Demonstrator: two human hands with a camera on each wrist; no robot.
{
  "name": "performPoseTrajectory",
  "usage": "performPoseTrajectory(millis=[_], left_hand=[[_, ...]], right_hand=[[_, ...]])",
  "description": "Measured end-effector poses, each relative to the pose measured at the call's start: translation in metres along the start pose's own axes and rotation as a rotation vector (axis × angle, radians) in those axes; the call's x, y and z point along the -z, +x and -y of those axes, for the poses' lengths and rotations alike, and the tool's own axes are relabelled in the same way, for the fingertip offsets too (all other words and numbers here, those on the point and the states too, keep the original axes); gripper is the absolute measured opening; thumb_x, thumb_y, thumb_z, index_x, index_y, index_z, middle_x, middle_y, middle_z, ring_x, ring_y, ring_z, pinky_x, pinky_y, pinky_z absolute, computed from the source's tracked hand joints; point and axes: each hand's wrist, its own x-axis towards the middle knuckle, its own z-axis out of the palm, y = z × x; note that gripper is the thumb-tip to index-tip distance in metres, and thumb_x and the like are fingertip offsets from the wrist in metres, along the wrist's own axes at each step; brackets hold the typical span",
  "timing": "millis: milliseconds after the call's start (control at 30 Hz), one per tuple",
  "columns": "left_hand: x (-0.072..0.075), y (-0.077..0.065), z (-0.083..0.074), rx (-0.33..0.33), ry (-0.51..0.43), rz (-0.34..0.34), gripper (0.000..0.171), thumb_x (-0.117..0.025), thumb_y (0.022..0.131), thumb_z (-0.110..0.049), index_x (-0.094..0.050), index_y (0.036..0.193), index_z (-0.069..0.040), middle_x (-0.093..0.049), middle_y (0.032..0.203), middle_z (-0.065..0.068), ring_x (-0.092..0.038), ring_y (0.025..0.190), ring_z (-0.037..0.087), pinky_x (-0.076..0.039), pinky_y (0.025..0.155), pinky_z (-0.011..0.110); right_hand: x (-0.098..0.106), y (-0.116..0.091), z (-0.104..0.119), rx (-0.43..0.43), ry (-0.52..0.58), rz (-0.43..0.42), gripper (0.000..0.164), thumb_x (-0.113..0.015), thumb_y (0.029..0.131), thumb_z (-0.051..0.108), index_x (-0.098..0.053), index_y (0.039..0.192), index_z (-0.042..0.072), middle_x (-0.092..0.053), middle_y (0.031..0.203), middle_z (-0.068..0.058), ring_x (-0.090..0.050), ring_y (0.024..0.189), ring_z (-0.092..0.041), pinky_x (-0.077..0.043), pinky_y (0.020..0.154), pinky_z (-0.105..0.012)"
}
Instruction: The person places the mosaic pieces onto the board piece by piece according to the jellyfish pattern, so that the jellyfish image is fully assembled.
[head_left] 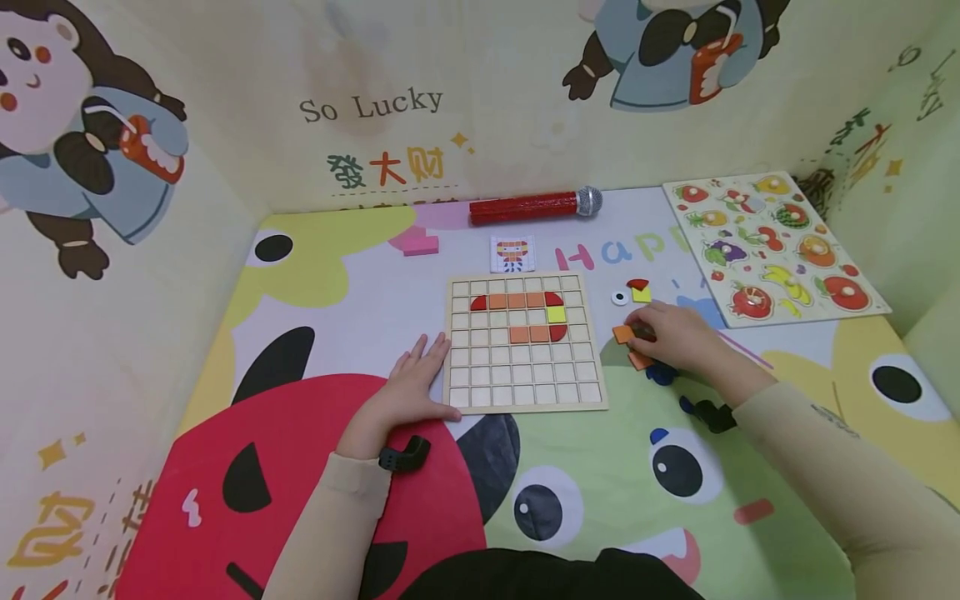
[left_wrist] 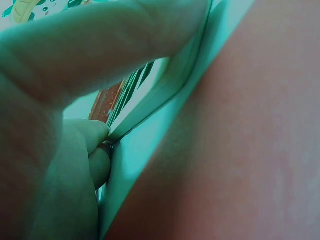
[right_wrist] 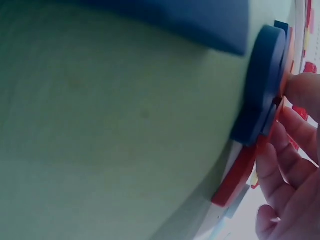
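Observation:
My left hand rests along the left edge of a wooden grid board, thumb at its near corner and fingers extended. On the board lie orange square tiles, red rounded corner tiles and a yellow tile. To the right of the board, my right hand reaches into loose pieces. Its thumb and fingertips pinch an orange tile. Another orange tile and blue pieces lie right beside the fingers, with a red piece next to them. The palm hides some pieces.
A small pattern card lies behind the board, near a red microphone. A fruit puzzle board lies at the back right. Beyond the right hand are a white ring piece and a yellow piece. A pink block sits back left.

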Motion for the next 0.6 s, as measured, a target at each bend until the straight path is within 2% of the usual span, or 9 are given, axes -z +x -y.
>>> performPoseTrajectory(millis=[167, 300, 500, 600], left_hand=[[0.001, -0.001, -0.001, -0.002, -0.005, -0.001, 0.115, -0.081, 0.058, -0.041, -0.011, 0.147, -0.020, -0.010, 0.154, -0.001, 0.003, 0.141, 0.024, -0.006, 0.112, 0.051], [0.002, -0.002, -0.002, -0.005, -0.007, 0.001, 0.115, -0.081, 0.058, -0.041, -0.011, 0.147, -0.019, -0.009, 0.154, -0.001, 0.003, 0.141, 0.024, -0.006, 0.112, 0.051], [0.002, -0.003, -0.003, -0.006, -0.006, 0.001, 0.114, -0.080, 0.059, -0.040, -0.011, 0.147, -0.019, -0.010, 0.154, 0.000, 0.002, 0.141, 0.025, -0.006, 0.112, 0.051], [0.002, -0.003, -0.002, -0.008, -0.003, 0.000, 0.114, -0.080, 0.059, -0.040, -0.011, 0.147, -0.018, -0.010, 0.154, 0.000, 0.002, 0.141, 0.026, -0.006, 0.112, 0.051]], right_hand=[[0.003, 0.002, 0.003, -0.009, -0.060, -0.016, 0.032, -0.063, 0.081, 0.030, -0.062, 0.104, 0.008, -0.061, 0.096, -0.007, -0.054, 0.087, -0.024, -0.037, 0.082, -0.050], [0.008, 0.006, 0.010, -0.037, -0.034, -0.032, 0.031, -0.061, 0.082, 0.030, -0.062, 0.103, 0.008, -0.063, 0.093, -0.006, -0.054, 0.084, -0.023, -0.037, 0.083, -0.051], [0.017, 0.017, 0.038, -0.074, 0.056, -0.065, 0.037, -0.060, 0.083, 0.032, -0.061, 0.110, 0.007, -0.065, 0.106, -0.010, -0.058, 0.099, -0.027, -0.032, 0.093, -0.052], [0.018, 0.023, 0.053, -0.074, 0.045, -0.095, 0.038, -0.060, 0.084, 0.033, -0.062, 0.111, 0.007, -0.065, 0.107, -0.010, -0.057, 0.101, -0.026, -0.030, 0.095, -0.052]])
